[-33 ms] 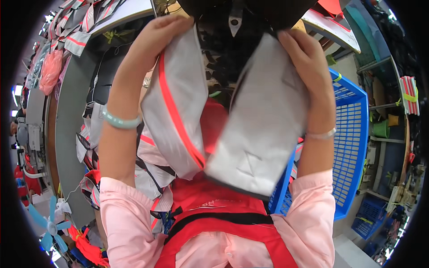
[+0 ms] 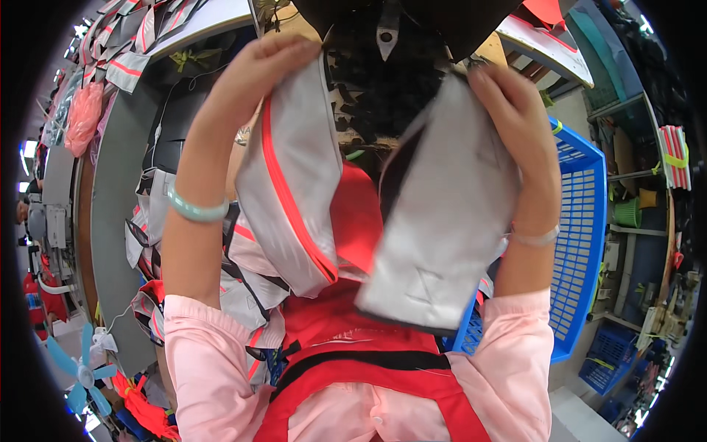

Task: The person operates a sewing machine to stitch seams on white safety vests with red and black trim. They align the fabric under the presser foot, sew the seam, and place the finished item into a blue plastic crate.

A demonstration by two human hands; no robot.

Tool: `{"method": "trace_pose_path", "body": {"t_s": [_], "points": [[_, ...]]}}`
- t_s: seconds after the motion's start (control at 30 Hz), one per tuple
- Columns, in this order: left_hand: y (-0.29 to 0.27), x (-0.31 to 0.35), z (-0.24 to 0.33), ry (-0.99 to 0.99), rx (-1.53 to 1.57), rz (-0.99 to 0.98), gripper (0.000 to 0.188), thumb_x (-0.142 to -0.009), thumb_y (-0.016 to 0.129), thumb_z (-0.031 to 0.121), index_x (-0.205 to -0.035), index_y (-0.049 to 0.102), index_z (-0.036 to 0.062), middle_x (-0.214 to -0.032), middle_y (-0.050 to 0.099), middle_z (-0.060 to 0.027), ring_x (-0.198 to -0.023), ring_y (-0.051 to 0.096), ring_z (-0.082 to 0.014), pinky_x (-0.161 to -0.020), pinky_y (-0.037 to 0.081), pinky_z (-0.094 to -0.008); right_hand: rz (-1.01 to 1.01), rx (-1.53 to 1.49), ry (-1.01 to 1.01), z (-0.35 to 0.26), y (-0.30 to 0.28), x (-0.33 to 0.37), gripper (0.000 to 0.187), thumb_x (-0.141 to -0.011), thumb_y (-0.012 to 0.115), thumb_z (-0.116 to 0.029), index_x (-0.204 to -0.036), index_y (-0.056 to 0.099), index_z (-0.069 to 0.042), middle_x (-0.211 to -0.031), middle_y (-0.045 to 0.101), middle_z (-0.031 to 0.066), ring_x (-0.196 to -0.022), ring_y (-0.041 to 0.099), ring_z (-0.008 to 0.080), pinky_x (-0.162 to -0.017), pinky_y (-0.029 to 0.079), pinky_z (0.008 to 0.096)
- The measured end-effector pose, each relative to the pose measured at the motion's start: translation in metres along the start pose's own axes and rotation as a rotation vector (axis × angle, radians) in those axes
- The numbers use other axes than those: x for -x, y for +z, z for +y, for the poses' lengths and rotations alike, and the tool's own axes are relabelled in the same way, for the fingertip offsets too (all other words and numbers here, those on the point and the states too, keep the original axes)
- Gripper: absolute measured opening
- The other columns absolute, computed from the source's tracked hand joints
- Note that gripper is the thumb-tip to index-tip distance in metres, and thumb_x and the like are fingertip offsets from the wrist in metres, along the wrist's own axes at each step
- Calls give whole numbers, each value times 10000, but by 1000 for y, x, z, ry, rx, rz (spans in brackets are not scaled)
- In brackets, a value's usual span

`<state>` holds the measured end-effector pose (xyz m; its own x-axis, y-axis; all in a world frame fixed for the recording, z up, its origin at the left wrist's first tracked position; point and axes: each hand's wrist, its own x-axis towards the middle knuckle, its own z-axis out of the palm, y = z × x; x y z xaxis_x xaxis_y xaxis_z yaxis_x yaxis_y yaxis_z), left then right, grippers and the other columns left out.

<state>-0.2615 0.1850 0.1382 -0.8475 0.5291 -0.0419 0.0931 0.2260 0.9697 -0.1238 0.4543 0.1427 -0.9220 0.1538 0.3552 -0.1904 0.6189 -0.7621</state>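
While both arms come up from the lower edge in pink sleeves (image 2: 213, 353), with a red apron (image 2: 353, 317) between them, the person's hands are raised at the upper middle of the frame. The left hand (image 2: 276, 62) has its fingers closed on the top edge of a grey cloth piece with a red stripe (image 2: 294, 184), which hangs left of centre. The right hand (image 2: 508, 96) pinches the top corner of a plain grey panel (image 2: 449, 214), slightly blurred, right of centre; whether the two are joined cannot be told. A dark, smooth shape (image 2: 442, 22) fills the top centre, above the gap between them.

Beyond the left forearm lies a heap of similar grey pieces (image 2: 254, 287); beyond the right one stands a blue basket (image 2: 599, 199).

Farther off, more striped pieces (image 2: 129, 70) lie at the upper left beside a pink plastic bag (image 2: 85, 118), and a blue fan (image 2: 86, 377) shows at the lower left.
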Motion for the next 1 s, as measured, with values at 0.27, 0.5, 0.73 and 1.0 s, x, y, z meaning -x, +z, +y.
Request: {"method": "trace_pose_path", "body": {"t_s": [0.27, 0.5, 0.73, 1.0], "points": [[28, 73, -47, 277, -108, -44, 180, -908, 584, 161, -963, 604, -8, -774, 563, 6, -713, 489, -76, -665, 414, -223, 596, 807, 322, 3, -232, 263, 313, -946, 459, -165, -1160, 576, 30, -1151, 572, 123, -1086, 523, 220, -989, 359, 309], [54, 78, -32, 509, -269, 74, 124, -848, 608, 118, -889, 607, 1, -695, 575, -79, -572, 522, -160, -547, 429, -266, 817, 1503, 695, -14, -421, 323, 431, -977, 445, -285, -1261, 507, 32, -1240, 567, 172, -1138, 544, 213, -952, 401, 293], [78, 72, 4, 567, -453, 38, 147, -760, 591, 122, -858, 605, 14, -725, 596, -138, -595, 567, -270, -545, 448, -321, 198, 304, -96, -23, -59, 81, 324, -862, 544, -75, -1181, 581, -25, -1207, 576, 119, -1139, 521, 225, -1006, 361, 324], [59, 34, -5, 465, -462, -21, 199, -769, 593, 178, -888, 604, 18, -757, 609, -178, -686, 582, -349, -630, 468, -367, -34, -306, 59, 4, 68, 21, 193, -821, 627, -150, -948, 613, -7, -927, 598, 34, -874, 542, 113, -804, 421, 259]]}}
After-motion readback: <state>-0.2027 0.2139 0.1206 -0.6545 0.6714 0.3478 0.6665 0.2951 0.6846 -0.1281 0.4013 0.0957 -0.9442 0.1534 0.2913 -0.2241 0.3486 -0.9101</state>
